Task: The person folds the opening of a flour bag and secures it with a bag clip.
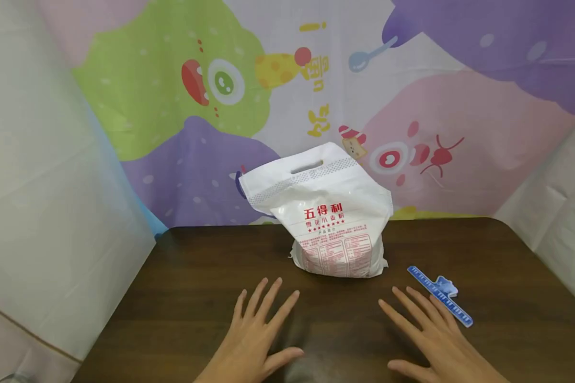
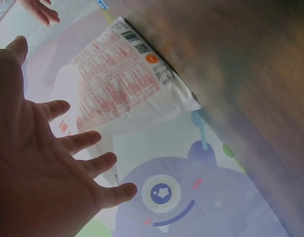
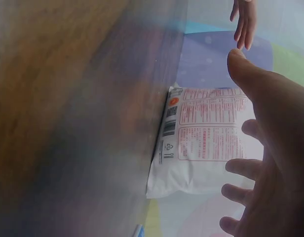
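Note:
A white plastic flour bag [image 1: 333, 223] with red print stands upright on the dark wooden table, its top with a cut-out handle leaning left. My left hand [image 1: 256, 332] is spread in front of the bag's left side, apart from it. To the right, my right hand [image 1: 433, 338] is spread too, holding nothing. Just beyond its fingertips lies a blue sealing clip [image 1: 441, 295] with a ruler-like bar; in the head view the fingers overlap its lower edge, and whether they touch it I cannot tell. Both wrist views show the bag [image 2: 117, 81] [image 3: 206, 138] beyond the stretched fingers.
The brown table [image 1: 196, 276] has rounded far corners. Behind it hangs a curtain [image 1: 182, 175] printed with cartoon monsters, close to the back of the bag. Pale sheets [image 1: 43, 159] hang at the left and right sides.

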A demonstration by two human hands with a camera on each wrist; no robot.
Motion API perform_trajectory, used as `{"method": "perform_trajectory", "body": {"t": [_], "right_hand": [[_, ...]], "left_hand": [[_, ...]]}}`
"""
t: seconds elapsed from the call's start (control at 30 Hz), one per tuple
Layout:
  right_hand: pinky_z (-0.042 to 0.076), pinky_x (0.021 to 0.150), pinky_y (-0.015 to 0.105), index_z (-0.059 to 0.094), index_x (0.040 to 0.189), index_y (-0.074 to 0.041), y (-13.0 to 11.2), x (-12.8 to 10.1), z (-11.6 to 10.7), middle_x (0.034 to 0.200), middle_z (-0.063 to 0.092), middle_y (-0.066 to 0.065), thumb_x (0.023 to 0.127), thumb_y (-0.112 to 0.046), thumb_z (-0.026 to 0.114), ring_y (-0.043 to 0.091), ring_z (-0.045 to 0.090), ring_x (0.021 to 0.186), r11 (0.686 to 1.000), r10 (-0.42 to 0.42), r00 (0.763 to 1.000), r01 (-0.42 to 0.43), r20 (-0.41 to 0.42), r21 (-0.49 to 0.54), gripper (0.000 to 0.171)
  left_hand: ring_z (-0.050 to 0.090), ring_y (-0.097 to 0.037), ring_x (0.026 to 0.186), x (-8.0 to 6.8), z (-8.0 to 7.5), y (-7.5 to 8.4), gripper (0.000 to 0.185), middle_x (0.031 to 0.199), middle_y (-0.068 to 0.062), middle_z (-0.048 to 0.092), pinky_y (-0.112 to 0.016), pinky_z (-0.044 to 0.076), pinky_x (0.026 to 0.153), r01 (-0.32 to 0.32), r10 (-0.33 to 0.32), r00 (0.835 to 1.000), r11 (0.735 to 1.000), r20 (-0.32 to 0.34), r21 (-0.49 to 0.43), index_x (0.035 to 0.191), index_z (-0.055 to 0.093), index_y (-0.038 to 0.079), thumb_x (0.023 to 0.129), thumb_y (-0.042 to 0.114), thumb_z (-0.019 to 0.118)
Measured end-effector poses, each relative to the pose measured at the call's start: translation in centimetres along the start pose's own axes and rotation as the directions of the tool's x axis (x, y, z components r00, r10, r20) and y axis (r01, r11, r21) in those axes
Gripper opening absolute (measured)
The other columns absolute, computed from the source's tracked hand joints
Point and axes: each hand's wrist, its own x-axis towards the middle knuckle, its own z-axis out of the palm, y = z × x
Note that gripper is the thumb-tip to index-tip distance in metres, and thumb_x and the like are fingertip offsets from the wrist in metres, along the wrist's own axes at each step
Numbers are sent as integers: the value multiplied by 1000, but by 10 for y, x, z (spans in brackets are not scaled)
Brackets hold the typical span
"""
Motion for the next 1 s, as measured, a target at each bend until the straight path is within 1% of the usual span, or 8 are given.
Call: {"method": "perform_trajectory", "body": {"t": [0.23,0.33,0.4,0.5,0.63,0.73,0.87,1.0], "right_hand": [[-14,117,30,34,156,-24,2,5,-3,163,24,6,78,-62,74,32,24,144,1000,-13,1000,12,-4,-12,96],[-14,116,29,34,156,-24,2,8,-4,162,25,6,78,-61,75,33,27,143,1000,-14,1000,14,-4,-9,95],[-13,116,29,33,156,-25,2,10,-6,163,25,5,78,-61,75,33,27,143,1000,-9,1000,9,2,-3,95],[2,120,48,31,157,-27,1,14,-8,163,24,2,79,-61,75,31,26,143,1000,10,1000,-10,15,19,96],[12,116,46,29,158,-27,0,19,-11,162,25,-1,79,-61,74,28,27,144,999,14,1000,-15,13,39,97],[-2,118,27,29,158,-23,0,23,-12,162,27,0,80,-60,74,28,28,144,1000,-9,1000,9,-4,28,97],[-6,117,22,30,157,-21,1,26,-12,161,29,1,81,-59,74,28,29,143,1000,-23,1000,24,-8,21,96],[-6,117,22,27,158,-24,2,29,-13,162,27,-1,83,-59,72,27,26,145,999,12,1000,-13,25,35,95]], "left_hand": [[15,-38,150,2,-5,-3,84,167,-8,9,-73,25,105,-11,11,1000,1000,8,13,160,13,33,93,70,46],[16,-38,150,3,-6,-5,83,166,-8,11,-72,25,105,-13,13,1000,1000,12,10,160,13,33,93,70,44],[22,-36,148,4,-8,-5,82,165,-8,17,-71,25,106,-16,16,1000,1000,6,12,160,15,33,93,70,45],[33,-32,142,6,-10,-7,80,159,-9,29,-68,26,107,-14,14,1000,1000,1,-2,159,20,33,93,70,45],[44,-28,133,9,-13,-7,76,152,-8,39,-60,29,110,-18,18,1000,1000,-3,-16,158,26,31,94,68,45],[46,-27,131,11,-14,-7,73,150,-8,42,-58,31,110,-27,27,1000,1000,-13,-14,156,32,28,95,66,45],[47,-25,130,14,-14,-8,69,148,-7,45,-59,30,110,-32,32,999,999,-20,-7,154,37,25,97,64,44],[48,-24,129,18,-14,-9,65,146,-6,47,-58,30,109,-38,38,998,999,-41,3,152,40,24,99,61,44]]}}
